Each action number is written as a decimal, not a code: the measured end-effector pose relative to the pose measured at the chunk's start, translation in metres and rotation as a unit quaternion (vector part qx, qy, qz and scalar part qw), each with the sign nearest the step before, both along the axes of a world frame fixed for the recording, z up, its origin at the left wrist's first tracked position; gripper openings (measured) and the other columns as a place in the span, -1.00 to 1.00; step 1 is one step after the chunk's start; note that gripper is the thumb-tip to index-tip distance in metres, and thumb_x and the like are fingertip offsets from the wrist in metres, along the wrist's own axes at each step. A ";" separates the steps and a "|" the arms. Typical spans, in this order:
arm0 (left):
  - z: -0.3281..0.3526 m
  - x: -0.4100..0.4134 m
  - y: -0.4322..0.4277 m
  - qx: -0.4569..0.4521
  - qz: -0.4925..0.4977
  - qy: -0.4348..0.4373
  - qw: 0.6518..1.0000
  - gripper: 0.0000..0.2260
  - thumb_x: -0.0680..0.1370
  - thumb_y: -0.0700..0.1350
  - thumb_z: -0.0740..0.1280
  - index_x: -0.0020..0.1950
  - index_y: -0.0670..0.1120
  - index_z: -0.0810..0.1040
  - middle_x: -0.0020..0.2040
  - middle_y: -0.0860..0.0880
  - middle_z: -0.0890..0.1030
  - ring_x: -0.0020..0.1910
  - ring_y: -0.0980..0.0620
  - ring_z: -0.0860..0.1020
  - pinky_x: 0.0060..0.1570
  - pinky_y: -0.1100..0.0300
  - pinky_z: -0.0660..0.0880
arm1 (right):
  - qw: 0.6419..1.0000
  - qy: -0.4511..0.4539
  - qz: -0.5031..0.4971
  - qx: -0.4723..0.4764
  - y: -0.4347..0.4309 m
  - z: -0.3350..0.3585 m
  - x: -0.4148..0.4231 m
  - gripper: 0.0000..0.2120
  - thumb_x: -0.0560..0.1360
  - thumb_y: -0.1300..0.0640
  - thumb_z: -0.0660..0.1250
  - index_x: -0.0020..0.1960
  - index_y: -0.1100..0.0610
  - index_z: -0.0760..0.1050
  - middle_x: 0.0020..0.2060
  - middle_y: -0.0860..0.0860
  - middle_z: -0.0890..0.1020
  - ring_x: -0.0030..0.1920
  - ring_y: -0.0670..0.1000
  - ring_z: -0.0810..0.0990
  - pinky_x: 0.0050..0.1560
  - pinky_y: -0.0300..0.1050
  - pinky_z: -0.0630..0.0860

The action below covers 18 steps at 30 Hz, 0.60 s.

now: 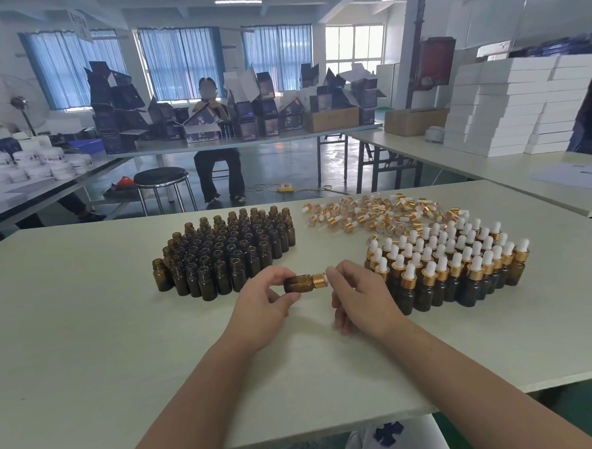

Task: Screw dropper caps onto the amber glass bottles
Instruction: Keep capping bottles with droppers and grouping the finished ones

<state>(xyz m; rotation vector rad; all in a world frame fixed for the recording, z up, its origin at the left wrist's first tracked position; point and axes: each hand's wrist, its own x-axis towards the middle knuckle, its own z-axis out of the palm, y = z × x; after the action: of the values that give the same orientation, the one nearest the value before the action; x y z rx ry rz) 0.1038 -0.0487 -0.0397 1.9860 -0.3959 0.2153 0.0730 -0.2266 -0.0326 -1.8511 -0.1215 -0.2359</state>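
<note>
Head view: my left hand (264, 303) curls its fingers round an amber bottle (298, 283), held sideways over the table (88, 338). My right hand (360, 294) pinches the gold cap (320, 280) on its neck. Open bottles (227, 252) stand left, capped bottles (454, 267) right, and loose caps (366, 213) lie beyond.

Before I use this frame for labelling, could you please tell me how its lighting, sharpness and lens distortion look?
Head view: the light is soft and even, with only faint shadows beneath the left hand and right hand. The uncurtained window is blown out. The wide lens slants and bows the table edges. The amber bottle and dropper cap between the hands look sharp.
</note>
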 end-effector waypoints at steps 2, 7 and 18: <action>0.000 0.000 0.000 0.000 -0.001 -0.002 1.000 -0.70 0.50 -0.25 0.41 -0.02 0.17 0.51 0.02 0.08 0.59 -0.35 0.08 0.56 -0.13 0.04 0.59 | 1.000 -0.002 0.000 -0.002 0.000 0.000 0.000 -0.73 0.60 -0.02 0.21 -0.25 0.01 0.44 -0.47 0.01 0.56 -0.54 0.08 0.59 -0.58 -0.20 0.46; 0.000 -0.001 0.001 -0.005 -0.009 0.001 1.000 -0.75 0.52 -0.24 0.39 0.04 0.11 0.54 0.03 0.04 0.59 -0.37 0.09 0.54 -0.11 0.03 0.59 | 1.000 -0.012 0.001 -0.005 0.000 -0.002 0.001 -0.77 0.61 -0.01 0.20 -0.18 0.06 0.42 -0.44 0.01 0.56 -0.54 0.09 0.58 -0.58 -0.19 0.45; 0.003 -0.001 0.002 -0.027 -0.037 0.024 0.999 -0.83 0.60 -0.21 0.25 0.09 0.03 0.55 -0.10 0.01 0.61 -0.35 0.06 0.56 -0.30 0.32 0.44 | 0.999 -0.025 0.006 -0.023 0.000 0.001 0.000 -0.88 0.62 0.00 0.17 -0.06 0.01 0.38 -0.35 0.04 0.56 -0.53 0.03 0.57 -0.55 -0.12 0.50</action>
<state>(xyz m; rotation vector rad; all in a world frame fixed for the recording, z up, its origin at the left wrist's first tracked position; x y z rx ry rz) 0.1027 -0.0462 -0.0363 1.9173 -0.4270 0.1301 0.0734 -0.2269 -0.0321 -1.8895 -0.1737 -0.2725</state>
